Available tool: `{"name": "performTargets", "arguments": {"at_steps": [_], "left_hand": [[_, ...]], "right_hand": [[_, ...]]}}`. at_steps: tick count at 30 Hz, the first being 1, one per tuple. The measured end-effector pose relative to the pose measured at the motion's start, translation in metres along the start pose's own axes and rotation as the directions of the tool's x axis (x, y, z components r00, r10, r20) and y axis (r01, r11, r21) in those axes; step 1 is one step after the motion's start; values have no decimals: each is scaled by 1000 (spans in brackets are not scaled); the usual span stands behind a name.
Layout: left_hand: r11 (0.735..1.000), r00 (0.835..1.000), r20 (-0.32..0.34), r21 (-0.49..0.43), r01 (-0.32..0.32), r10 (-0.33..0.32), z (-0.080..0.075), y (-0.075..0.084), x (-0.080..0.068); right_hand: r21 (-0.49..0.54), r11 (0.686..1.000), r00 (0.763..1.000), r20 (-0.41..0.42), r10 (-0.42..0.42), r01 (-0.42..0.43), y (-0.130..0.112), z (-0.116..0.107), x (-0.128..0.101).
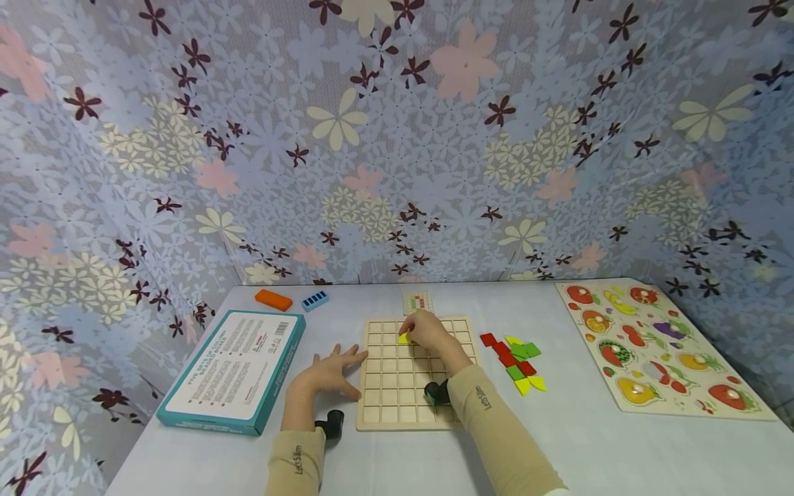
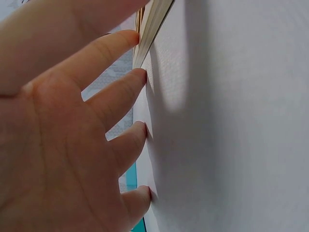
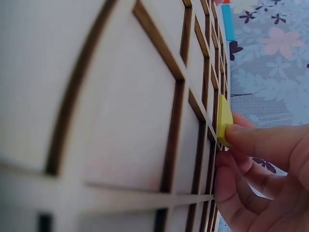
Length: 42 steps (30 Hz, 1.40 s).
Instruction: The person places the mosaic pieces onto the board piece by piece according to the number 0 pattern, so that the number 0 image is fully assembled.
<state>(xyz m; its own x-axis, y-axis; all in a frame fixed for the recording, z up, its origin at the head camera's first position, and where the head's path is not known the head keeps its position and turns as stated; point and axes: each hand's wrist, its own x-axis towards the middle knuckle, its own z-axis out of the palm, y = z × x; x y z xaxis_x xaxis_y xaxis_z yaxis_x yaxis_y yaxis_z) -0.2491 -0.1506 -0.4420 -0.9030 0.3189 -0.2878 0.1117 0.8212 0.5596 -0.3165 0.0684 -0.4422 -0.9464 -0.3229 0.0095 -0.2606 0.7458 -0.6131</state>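
Note:
My right hand [image 1: 428,329] pinches a yellow tile [image 3: 224,121] between thumb and fingers, right at the far rows of a wooden grid board [image 1: 389,393]. In the right wrist view the tile stands against the grid's raised bars, its flat face toward the thumb. My left hand [image 1: 330,372] is spread beside the board's left edge, thumb and index fingertip right at that edge. In the left wrist view its other fingertips [image 2: 140,128] rest on the white table. Just behind the board lies a small pattern card [image 1: 418,302], partly covered by the right hand.
Red, green and yellow tiles [image 1: 509,359] lie loose right of the board. A fruit puzzle board [image 1: 657,351] is at the far right. On the left are a teal-edged box [image 1: 232,365], an orange block [image 1: 273,300] and a blue piece [image 1: 315,300]. A patterned curtain hangs behind.

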Motion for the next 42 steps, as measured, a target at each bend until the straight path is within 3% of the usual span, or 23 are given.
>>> {"name": "performTargets", "arguments": {"at_steps": [21, 32, 42], "left_hand": [[1000, 1000, 9, -7, 2, -2, -1, -1, 1], [1000, 1000, 9, -11, -8, 8, 0, -1, 1], [1000, 1000, 16, -28, 1, 0, 0, 0, 0]], "right_hand": [[-62, 995, 997, -18, 81, -82, -9, -1, -2], [-77, 997, 999, -30, 28, -31, -3, -2, -4], [14, 1000, 999, -32, 26, -26, -2, -9, -16]]}}
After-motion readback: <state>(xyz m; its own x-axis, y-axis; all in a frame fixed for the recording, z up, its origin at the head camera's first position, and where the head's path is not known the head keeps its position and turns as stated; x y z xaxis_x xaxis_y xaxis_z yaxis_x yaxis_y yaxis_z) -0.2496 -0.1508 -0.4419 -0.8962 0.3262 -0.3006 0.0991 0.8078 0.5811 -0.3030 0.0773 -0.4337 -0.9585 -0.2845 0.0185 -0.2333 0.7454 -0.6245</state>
